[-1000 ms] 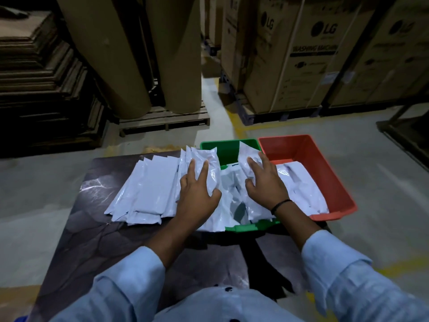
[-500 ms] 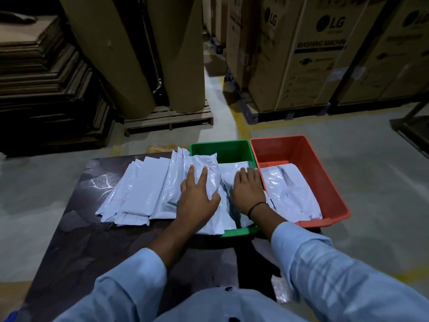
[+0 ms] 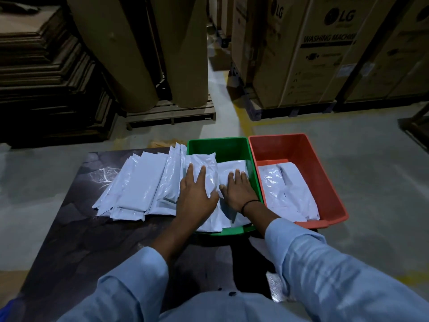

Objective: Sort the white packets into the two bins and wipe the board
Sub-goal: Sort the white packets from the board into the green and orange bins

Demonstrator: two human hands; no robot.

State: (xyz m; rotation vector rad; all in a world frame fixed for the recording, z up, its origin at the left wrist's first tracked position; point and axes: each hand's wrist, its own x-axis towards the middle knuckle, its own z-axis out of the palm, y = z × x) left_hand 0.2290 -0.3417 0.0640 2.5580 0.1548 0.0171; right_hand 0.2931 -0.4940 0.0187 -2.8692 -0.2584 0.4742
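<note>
Since the earliest frame the right hand (image 3: 239, 194) has shifted left, off the bins' shared rim. It lies flat, fingers together, on packets (image 3: 232, 167) inside the green bin (image 3: 218, 141). The left hand (image 3: 197, 196), fingers spread, presses a glossy, crinkled packet (image 3: 205, 162) overlapping that bin's 9 o'clock rim. A row (image 3: 139, 182) of flat rectangular ones fans across the dark veined board (image 3: 69, 240). The red bin (image 3: 325, 173), at 3 o'clock, holds probably two more. Sleeves (image 3: 313, 263) hide the board's near edge.
</note>
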